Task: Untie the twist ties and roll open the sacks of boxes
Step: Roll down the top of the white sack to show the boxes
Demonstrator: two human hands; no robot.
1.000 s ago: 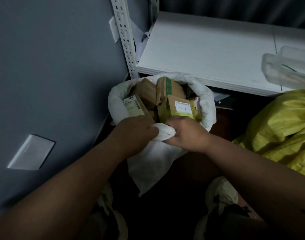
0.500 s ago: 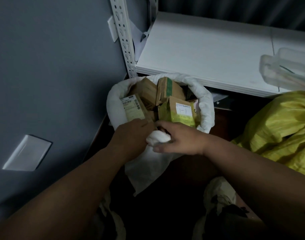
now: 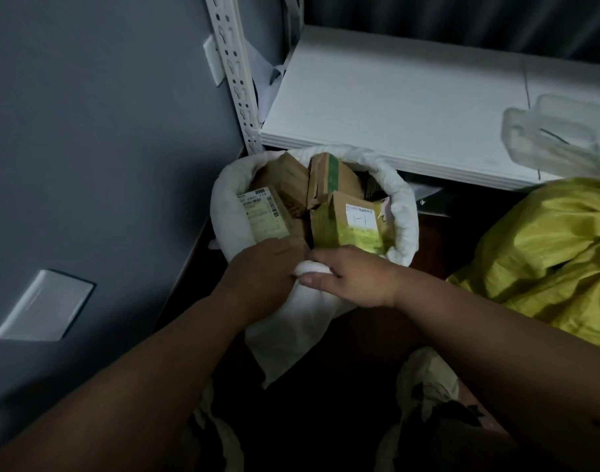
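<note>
A white sack [image 3: 403,212] stands open on the floor under the shelf, its mouth rolled down into a thick rim. Several cardboard boxes [image 3: 346,219] with labels and yellow-green tape fill it. At the near side of the rim my left hand [image 3: 261,270] and my right hand [image 3: 349,277] meet on a bunched roll of the white fabric. The left hand's fingers curl into the fabric, and the right hand's thumb and fingers wrap over it. No twist tie shows.
A white shelf board [image 3: 394,103] on a slotted metal upright [image 3: 233,73] overhangs the sack. A clear plastic container [image 3: 561,137] sits on the shelf at right. A yellow sack [image 3: 550,253] lies to the right. A grey wall stands at left.
Both hands have shifted slightly left and down along the near rim, turning the fabric roll over. My right hand's fingers now lie flatter across it. The boxes stay put.
</note>
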